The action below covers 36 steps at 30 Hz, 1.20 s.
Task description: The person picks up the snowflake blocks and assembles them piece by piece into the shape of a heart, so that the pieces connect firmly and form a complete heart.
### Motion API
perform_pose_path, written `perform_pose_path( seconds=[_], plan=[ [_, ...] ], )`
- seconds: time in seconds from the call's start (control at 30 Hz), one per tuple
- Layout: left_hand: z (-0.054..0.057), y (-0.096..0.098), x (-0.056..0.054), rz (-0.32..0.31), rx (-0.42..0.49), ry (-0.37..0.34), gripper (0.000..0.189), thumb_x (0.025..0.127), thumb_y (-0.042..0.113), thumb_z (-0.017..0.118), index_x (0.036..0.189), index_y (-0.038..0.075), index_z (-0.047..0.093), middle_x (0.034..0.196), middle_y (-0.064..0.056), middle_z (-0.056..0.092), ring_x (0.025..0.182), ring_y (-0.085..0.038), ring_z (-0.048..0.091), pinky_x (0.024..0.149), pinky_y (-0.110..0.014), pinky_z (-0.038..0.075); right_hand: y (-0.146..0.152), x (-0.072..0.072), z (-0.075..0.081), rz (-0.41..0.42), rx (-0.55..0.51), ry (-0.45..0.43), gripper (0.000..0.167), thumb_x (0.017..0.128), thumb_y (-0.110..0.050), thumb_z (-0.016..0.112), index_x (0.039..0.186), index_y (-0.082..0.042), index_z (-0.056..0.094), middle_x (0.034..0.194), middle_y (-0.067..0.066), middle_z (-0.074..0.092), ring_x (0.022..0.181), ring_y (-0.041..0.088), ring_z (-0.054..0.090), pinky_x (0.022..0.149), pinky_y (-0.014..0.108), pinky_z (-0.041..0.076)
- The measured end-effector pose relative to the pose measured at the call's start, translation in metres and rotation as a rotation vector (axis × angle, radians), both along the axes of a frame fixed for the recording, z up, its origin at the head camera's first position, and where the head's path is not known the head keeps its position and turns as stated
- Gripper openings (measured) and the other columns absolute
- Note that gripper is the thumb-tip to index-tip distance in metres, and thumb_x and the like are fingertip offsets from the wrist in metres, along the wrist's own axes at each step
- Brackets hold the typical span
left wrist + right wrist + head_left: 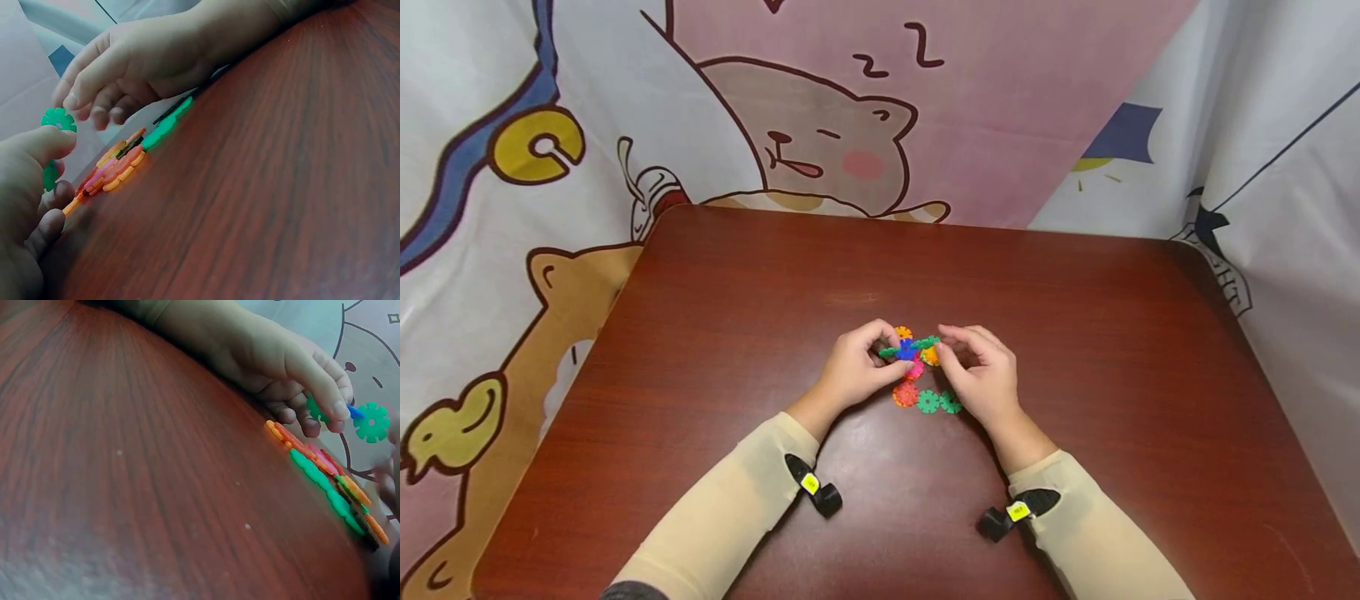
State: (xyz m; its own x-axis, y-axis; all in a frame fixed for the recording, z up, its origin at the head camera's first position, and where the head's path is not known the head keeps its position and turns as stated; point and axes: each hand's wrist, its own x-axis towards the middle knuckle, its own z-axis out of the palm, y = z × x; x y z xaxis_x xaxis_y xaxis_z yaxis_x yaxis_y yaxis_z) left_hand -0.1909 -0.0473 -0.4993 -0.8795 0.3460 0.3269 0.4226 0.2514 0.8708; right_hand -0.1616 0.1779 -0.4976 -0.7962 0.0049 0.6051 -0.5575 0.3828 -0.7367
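My left hand point(859, 364) pinches a blue notched plastic disc point(906, 350) between thumb and fingers. One green disc point(372, 422) joined to the blue one stands upright on its right, and a second green disc point(317, 409) shows behind the thumb on the other side. My right hand point(985, 371) hovers just right of this piece, fingers loosely bent, thumb and fingertips near the green disc. No grip shows there. Under and around the hands lie a pink disc point(914, 369), a red-orange disc point(906, 394), a yellow-orange disc point(930, 357) and green discs point(928, 402).
An orange disc point(903, 333) lies just beyond the fingers. The loose discs sit close together on a brown wooden table point(737, 292). Printed cloth point(1000, 125) hangs behind the table's far edge. Both wrists carry black straps with small cameras.
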Motion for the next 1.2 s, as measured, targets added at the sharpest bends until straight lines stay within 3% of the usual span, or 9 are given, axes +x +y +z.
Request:
perform_pose_path(
  seconds=[0.07,0.13,0.27,0.37,0.43,0.6,0.83,1.03,1.2],
  plan=[
    [0.0,0.0,0.0,0.003,0.011,-0.003,0.033,0.081,0.01,0.093,0.098,0.011,0.066,0.087,0.0,0.069,0.064,-0.01,0.063,0.063,-0.025,0.057,0.004,-0.002,0.0,-0.096,0.085,0.026,0.014,0.088,0.001,0.08,0.102,0.0,0.081,0.09,0.008,0.074,0.077,0.021,0.066,0.073,0.02,0.053],
    [0.0,0.0,-0.001,0.005,0.027,-0.006,0.03,0.082,0.008,0.091,0.101,0.01,0.068,0.089,-0.002,0.069,0.063,-0.011,0.062,0.062,-0.025,0.057,0.008,-0.004,0.001,-0.2,0.186,0.005,0.01,0.088,-0.005,0.078,0.097,-0.003,0.081,0.091,0.008,0.073,0.081,0.027,0.061,0.079,0.032,0.049],
    [0.0,0.001,0.0,0.008,0.042,0.003,0.026,0.083,0.005,0.09,0.103,0.008,0.074,0.093,-0.003,0.071,0.07,-0.012,0.063,0.064,-0.025,0.059,0.011,0.0,0.003,-0.332,0.365,-0.235,0.015,0.096,-0.019,0.071,0.103,-0.007,0.077,0.104,0.013,0.068,0.097,0.039,0.056,0.091,0.056,0.04],
    [0.0,0.002,0.0,0.022,0.056,0.008,0.024,0.085,0.007,0.09,0.103,0.009,0.075,0.096,-0.003,0.073,0.075,-0.013,0.064,0.068,-0.026,0.059,0.01,0.004,0.006,-0.377,0.472,-0.432,0.023,0.1,-0.027,0.062,0.108,-0.007,0.071,0.11,0.015,0.063,0.107,0.042,0.053,0.096,0.062,0.037],
    [0.0,0.003,0.001,0.039,0.068,0.008,0.024,0.087,0.009,0.089,0.105,0.009,0.074,0.097,-0.002,0.074,0.077,-0.013,0.065,0.071,-0.026,0.058,0.01,0.006,0.007,-0.386,0.527,-0.494,0.026,0.096,-0.029,0.062,0.109,-0.007,0.067,0.111,0.016,0.061,0.108,0.043,0.052,0.095,0.062,0.036],
    [0.0,0.003,0.0,0.067,0.096,-0.017,0.023,0.091,0.012,0.086,0.109,0.01,0.072,0.1,-0.001,0.077,0.077,-0.012,0.065,0.071,-0.025,0.056,0.009,0.005,0.006,-0.38,0.573,-0.512,0.03,0.089,-0.027,0.068,0.11,-0.006,0.066,0.11,0.017,0.061,0.109,0.044,0.05,0.094,0.061,0.036],
    [0.002,0.003,0.001,0.07,0.106,-0.058,0.023,0.093,0.009,0.084,0.11,0.008,0.069,0.098,-0.003,0.077,0.069,-0.011,0.063,0.065,-0.023,0.056,0.007,0.004,0.008,-0.377,0.528,-0.503,0.024,0.087,-0.024,0.071,0.104,-0.007,0.07,0.107,0.015,0.063,0.108,0.043,0.051,0.093,0.061,0.037],
    [0.002,0.003,0.002,0.086,0.125,-0.063,0.02,0.092,0.008,0.082,0.108,0.009,0.07,0.093,-0.001,0.076,0.065,-0.011,0.059,0.062,-0.022,0.052,0.006,0.006,0.009,-0.424,0.529,-0.521,0.037,0.091,-0.031,0.071,0.116,-0.004,0.067,0.116,0.019,0.059,0.113,0.044,0.046,0.094,0.061,0.037],
    [0.002,0.004,0.002,0.096,0.161,-0.087,0.017,0.094,0.006,0.079,0.109,0.011,0.073,0.088,-0.004,0.077,0.064,-0.019,0.069,0.063,-0.023,0.053,0.006,0.007,0.008,-0.459,0.594,-0.539,0.035,0.096,-0.037,0.069,0.11,-0.005,0.064,0.115,0.019,0.055,0.112,0.046,0.043,0.09,0.06,0.036]
  ],
)
